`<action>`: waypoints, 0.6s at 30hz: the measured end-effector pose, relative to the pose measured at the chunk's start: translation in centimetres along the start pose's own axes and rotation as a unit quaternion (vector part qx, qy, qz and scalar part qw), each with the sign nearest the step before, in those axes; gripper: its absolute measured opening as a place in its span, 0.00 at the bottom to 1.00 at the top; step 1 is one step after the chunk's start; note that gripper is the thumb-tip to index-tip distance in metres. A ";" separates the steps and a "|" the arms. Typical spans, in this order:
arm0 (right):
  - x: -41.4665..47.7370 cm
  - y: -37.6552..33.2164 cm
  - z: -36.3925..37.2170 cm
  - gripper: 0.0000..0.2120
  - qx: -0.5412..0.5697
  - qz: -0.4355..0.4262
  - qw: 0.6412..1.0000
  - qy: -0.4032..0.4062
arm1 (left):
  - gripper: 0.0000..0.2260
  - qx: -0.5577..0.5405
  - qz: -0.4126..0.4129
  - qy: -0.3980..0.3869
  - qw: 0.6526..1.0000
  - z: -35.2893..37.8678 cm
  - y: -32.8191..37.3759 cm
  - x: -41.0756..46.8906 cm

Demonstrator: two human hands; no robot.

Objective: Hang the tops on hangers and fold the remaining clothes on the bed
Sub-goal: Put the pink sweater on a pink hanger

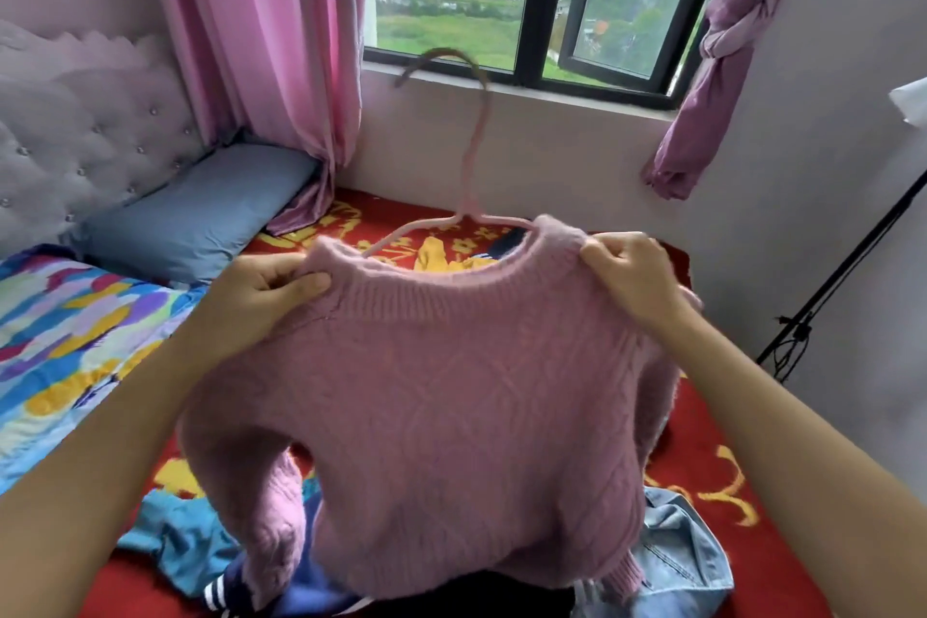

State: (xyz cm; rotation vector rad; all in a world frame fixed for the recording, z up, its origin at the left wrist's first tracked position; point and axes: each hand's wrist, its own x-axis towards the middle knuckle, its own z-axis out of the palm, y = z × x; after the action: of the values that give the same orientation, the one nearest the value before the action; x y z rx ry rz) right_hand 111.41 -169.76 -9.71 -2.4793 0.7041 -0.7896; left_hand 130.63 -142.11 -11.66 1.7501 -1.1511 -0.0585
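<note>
I hold a pink cable-knit sweater [451,407] up over the bed. My left hand [261,289] grips its left shoulder beside the ribbed collar, and my right hand [632,274] grips the right shoulder. A pink hanger [474,151] rises out of the neck opening, hook upward; its left arm shows above the collar, the rest is hidden inside the sweater. The sweater's sleeves and hem droop onto other clothes.
The red bedspread [702,462] carries a blue top [175,537], a navy striped garment [236,587], a denim piece [687,562] and a yellow garment [434,256]. A blue pillow [200,211], a colourful quilt [65,331], pink curtains [271,40] and a black stand [847,266] surround the bed.
</note>
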 end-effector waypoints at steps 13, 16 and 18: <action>-0.8 -1.4 1.8 0.25 -0.029 -0.086 0.994 -0.069 | 0.05 0.005 -0.008 0.010 1.000 -1.5 -0.5 -0.5; -0.1 -2.5 2.2 0.16 0.018 -0.092 0.991 -0.097 | 0.06 0.020 -0.027 0.045 0.998 -2.7 0.3 -2.0; 0.2 -3.3 2.6 0.19 0.056 -0.104 0.985 -0.123 | 0.16 0.053 -0.026 0.074 0.996 -3.8 0.7 -3.3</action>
State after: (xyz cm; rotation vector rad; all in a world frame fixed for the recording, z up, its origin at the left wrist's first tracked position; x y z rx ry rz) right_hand 114.32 -166.64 -9.76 -2.5137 0.3090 -0.5629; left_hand 130.27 -137.16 -10.69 1.8462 -1.0173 0.1011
